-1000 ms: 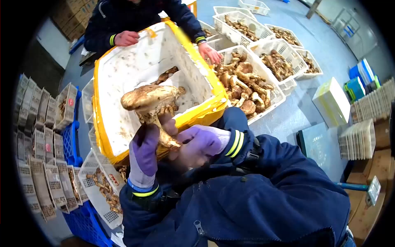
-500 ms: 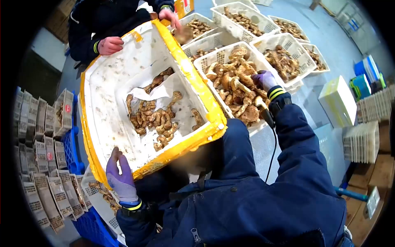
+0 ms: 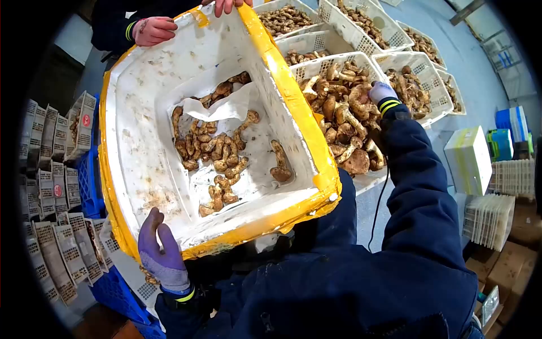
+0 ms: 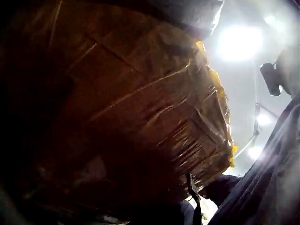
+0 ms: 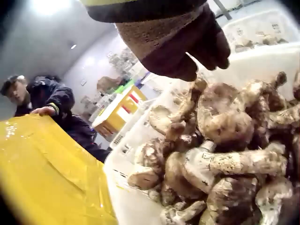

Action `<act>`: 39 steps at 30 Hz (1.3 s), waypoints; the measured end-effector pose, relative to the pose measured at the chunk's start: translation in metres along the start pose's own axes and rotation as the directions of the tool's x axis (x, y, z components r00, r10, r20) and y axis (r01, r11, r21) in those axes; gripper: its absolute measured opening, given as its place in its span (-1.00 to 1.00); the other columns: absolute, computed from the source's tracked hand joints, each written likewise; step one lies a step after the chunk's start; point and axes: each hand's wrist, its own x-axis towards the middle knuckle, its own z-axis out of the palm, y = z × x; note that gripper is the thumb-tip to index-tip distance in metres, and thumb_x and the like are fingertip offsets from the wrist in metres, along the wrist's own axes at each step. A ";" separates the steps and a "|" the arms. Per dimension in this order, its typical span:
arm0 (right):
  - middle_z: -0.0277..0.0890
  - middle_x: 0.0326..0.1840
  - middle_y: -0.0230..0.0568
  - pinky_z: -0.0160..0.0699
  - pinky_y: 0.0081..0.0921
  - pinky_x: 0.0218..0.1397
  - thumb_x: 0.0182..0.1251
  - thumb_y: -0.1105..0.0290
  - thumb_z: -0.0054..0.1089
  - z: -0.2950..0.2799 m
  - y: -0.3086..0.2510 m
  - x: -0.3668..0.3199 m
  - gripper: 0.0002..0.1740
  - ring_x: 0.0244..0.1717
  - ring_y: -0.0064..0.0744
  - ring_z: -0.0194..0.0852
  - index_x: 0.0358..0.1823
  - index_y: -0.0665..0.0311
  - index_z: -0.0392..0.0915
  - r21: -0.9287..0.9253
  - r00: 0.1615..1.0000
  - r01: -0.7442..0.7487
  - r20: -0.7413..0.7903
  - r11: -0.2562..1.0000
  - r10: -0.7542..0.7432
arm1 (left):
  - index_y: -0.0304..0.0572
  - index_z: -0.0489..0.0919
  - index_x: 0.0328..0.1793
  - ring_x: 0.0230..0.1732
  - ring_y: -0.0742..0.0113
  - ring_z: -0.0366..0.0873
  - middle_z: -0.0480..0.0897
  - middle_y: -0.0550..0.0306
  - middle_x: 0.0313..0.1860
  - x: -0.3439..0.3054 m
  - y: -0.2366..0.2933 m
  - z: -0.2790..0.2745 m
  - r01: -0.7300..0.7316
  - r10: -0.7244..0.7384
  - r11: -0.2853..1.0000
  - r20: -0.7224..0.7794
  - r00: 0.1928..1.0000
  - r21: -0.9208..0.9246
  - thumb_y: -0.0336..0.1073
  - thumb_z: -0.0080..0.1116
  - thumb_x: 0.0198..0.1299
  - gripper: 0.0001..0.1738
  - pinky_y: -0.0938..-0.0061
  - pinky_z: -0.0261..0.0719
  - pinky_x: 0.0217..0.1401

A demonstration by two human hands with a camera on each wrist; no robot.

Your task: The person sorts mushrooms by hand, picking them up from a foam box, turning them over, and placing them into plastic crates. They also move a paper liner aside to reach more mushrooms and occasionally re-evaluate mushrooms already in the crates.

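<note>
My gloved left hand (image 3: 162, 257) rests at the near left corner of a foam box (image 3: 135, 135) edged in yellow tape, its fingers fairly straight along the rim. Inside the box lie several brown mushrooms (image 3: 226, 150) and a white paper sheet (image 3: 217, 116). The left wrist view shows the box's taped outer side (image 4: 140, 93), with the fingers out of sight. Over a white crate (image 3: 307, 70) heaped with large mushrooms (image 3: 341, 110), my gloved right hand (image 3: 381, 92) reaches to the far right side. In the right wrist view its loosely bent fingers hang just above the mushrooms, holding nothing visible.
Across the box, another person's hands (image 3: 153, 30) rest on its far rim. More crates of mushrooms (image 3: 409, 93) stand behind and right of the heaped one. Stacked white crates (image 3: 51, 186) line the left; a white carton (image 3: 468, 152) stands at the right.
Both hands held a large mushroom over the box's near edge; it is gone from them. My left hand moved to the box corner, my right to the crate. The other person's hand returned to the rim.
</note>
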 end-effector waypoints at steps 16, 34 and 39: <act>0.61 -0.37 -0.12 0.51 -0.43 -0.38 0.32 0.37 0.08 -0.238 -0.418 -0.212 -0.78 -0.50 -0.29 0.54 -0.16 0.34 0.62 -0.022 -0.301 0.953 0.014 -0.301 -0.954 | -0.34 0.48 0.24 0.15 0.05 0.55 0.57 -0.14 0.14 0.007 -0.041 -0.058 -0.054 0.023 0.965 -0.124 0.992 -0.256 -0.41 -0.02 0.31 -0.62 0.23 0.47 0.27; 0.62 -0.12 0.10 0.50 -0.13 0.00 0.29 0.10 0.06 0.164 -0.331 -0.131 -0.57 -0.11 0.04 0.58 -0.15 0.39 0.59 -0.214 0.442 0.805 0.839 0.554 -0.317 | -0.26 0.44 0.30 0.35 -0.10 0.36 0.54 -0.07 0.20 0.023 -0.066 -0.093 -0.227 0.172 0.969 0.386 0.906 0.102 0.02 -0.31 0.43 -0.42 -0.10 0.11 0.51; 0.57 -0.16 0.28 0.51 -0.09 -0.07 0.24 0.22 0.03 0.208 -0.297 -0.125 -0.56 -0.11 0.16 0.56 -0.10 0.53 0.50 -0.190 0.566 0.714 0.723 0.674 -0.396 | -0.27 0.43 0.31 0.36 -0.08 0.36 0.54 -0.11 0.20 0.024 -0.075 -0.086 -0.285 0.273 0.958 0.328 0.904 -0.013 0.05 -0.32 0.44 -0.40 -0.08 0.10 0.51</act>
